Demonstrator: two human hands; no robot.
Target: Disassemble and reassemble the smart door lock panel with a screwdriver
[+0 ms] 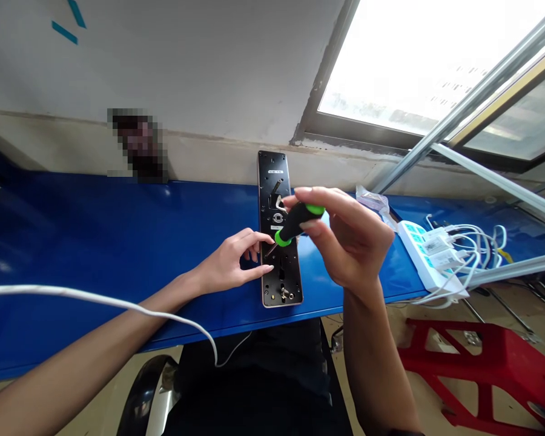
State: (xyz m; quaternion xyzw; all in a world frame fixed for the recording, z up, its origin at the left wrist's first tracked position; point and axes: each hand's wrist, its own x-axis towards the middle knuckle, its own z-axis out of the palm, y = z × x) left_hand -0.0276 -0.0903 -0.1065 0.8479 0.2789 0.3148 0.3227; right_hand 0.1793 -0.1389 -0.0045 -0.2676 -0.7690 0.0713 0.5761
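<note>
Right hand (349, 239) clamped around the handle of a black-and-green screwdriver (297, 223), fingers and thumb wrapped close, shaft slanting down toward the plate. Tip sits over the plate's middle, just beside the left fingers; whether it touches metal, I cannot tell. Left hand (227, 261) apart from the right, not gripping, its curled fingertips (257, 241) resting on the left edge of the plate.

Black, gold-rimmed door-lock back plate (281, 280) lies lengthwise across the blue table (118, 242), midway along it, top end at the far edge by the wall, bottom end near the front edge. White cable (95, 297) drapes over the left forearm. Toward the right end of the table: white power strip (420, 251) with plugged-in chargers (438, 243), and a clear plastic bag (370, 200) at the far edge. Red plastic stool (472, 369) on the floor below.
</note>
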